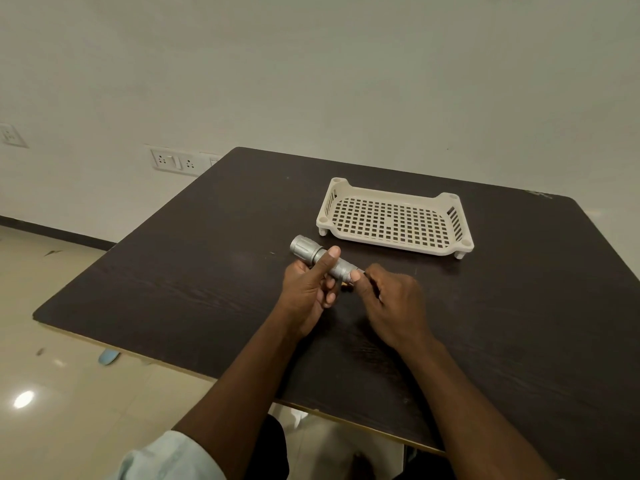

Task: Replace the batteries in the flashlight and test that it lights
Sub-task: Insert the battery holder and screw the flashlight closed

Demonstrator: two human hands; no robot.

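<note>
Silver flashlight (pixel 323 259) held just above the dark table (pixel 207 237), near of the cream perforated tray (pixel 393 220). Left hand (pixel 308 292) clamped round the barrel to steady it; right hand (pixel 391 303) pinching the tail end, probably to turn the cap.

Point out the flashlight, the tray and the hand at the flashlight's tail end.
flashlight (pixel 341 267): head view, on the knurled barrel between the two hands.
tray (pixel 393 219): head view, on its perforated cream floor.
right hand (pixel 393 303): head view, on the back of the hand.
</note>
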